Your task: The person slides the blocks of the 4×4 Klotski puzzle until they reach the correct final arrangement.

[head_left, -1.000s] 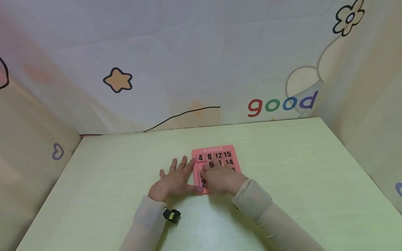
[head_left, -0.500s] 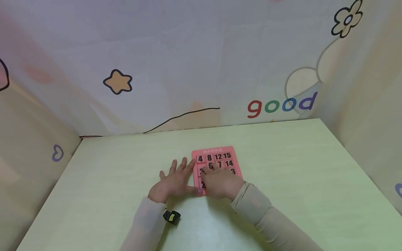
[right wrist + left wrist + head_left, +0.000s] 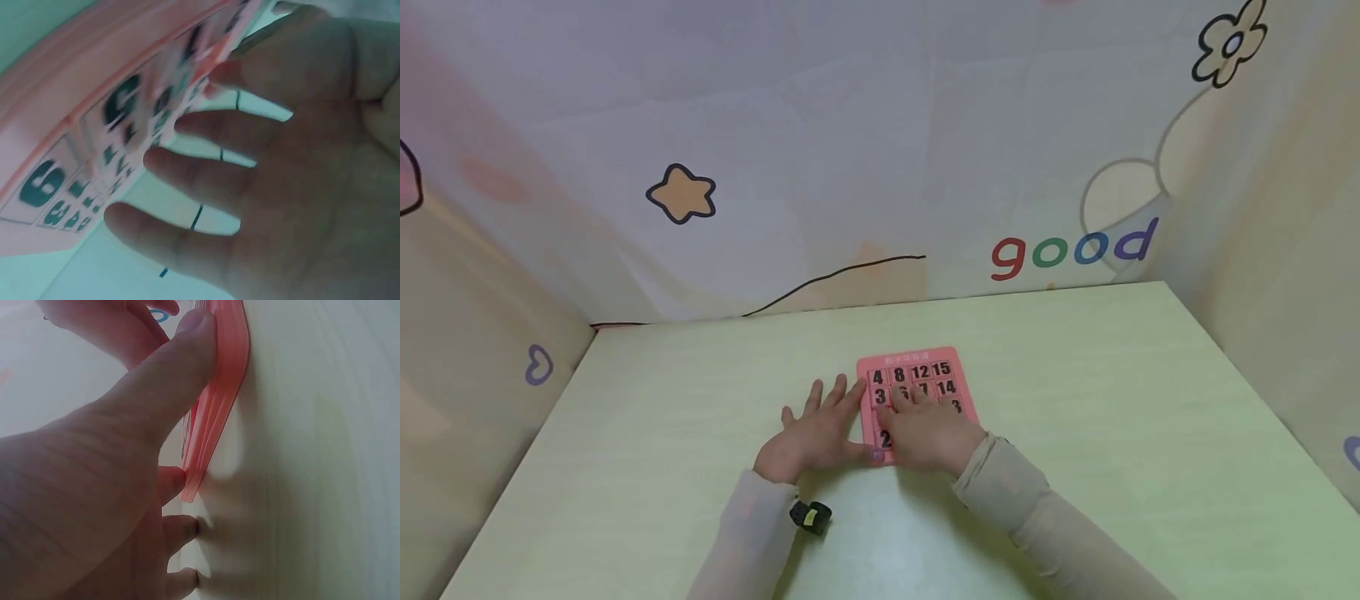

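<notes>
The pink number puzzle [image 3: 917, 357] lies beneath the right hand [image 3: 928, 429], whose fingers are apart and cover lower tiles. The left hand [image 3: 820, 433] has its fingers splayed, thumb and index touching the left edge. Tabletop [image 3: 1090, 392] extends outward of both hands; the printed backdrop [image 3: 820, 167] stands well beyond the fingertips. Tile 3 [image 3: 880, 397], just beyond the right fingertips, sits closer to 4 than half a second ago.

The puzzle [image 3: 917, 372] lies on the table [image 3: 1112, 417], left hand [image 3: 816, 434] at its left edge, right hand [image 3: 931, 432] over it.
</notes>
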Demonstrator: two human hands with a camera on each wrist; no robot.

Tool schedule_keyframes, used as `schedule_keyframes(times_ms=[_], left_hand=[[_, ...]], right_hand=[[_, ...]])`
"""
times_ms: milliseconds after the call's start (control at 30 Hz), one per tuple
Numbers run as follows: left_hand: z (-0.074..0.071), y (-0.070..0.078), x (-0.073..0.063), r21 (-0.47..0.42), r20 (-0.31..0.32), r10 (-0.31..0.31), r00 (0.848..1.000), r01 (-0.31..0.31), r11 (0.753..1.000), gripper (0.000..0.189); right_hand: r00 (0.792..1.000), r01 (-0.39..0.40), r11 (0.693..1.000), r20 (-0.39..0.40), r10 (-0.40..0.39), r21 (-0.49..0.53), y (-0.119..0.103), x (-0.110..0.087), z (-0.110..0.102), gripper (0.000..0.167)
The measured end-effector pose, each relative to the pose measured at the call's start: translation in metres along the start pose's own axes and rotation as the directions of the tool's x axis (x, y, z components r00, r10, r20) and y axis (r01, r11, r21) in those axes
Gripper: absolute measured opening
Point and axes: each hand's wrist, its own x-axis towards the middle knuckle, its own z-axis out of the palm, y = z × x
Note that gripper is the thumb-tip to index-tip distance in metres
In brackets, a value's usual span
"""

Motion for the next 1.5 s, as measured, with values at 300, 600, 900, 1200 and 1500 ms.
schedule_keyframes(times_ms=[300, 600, 900, 1200, 1500], left_hand=[[-0.003, 0.004, 0.001, 0.005, -0.014, 0.014, 1.0, -0.014, 1.0, 0.112], [-0.007, 0.003, 0.0, 0.035, -0.02, 0.011, 1.0, -0.01, 0.999, 0.116], [-0.004, 0.0, 0.001, 0.011, -0.023, 0.005, 1.0, -0.005, 1.0, 0.115], [-0.003, 0.0, 0.002, 0.023, -0.038, -0.003, 0.999, 0.004, 1.0, 0.114], [-0.001, 0.0, -0.001, -0.003, -0.037, -0.005, 0.999, 0.005, 1.0, 0.114]], right_hand=[[0.995, 0.097, 0.991, 0.035, -0.094, -0.087, -0.002, -0.024, -0.002, 0.041], [0.992, 0.115, 0.99, 0.055, -0.111, -0.084, -0.007, -0.034, -0.008, 0.04], [0.999, 0.053, 0.997, 0.008, -0.053, -0.058, -0.005, -0.023, 0.003, 0.047], [1.0, 0.008, 1.0, 0.014, -0.008, -0.021, -0.005, -0.023, 0.004, 0.048], [0.998, -0.02, 1.0, 0.053, 0.021, -0.019, -0.017, -0.034, 0.002, 0.049]])
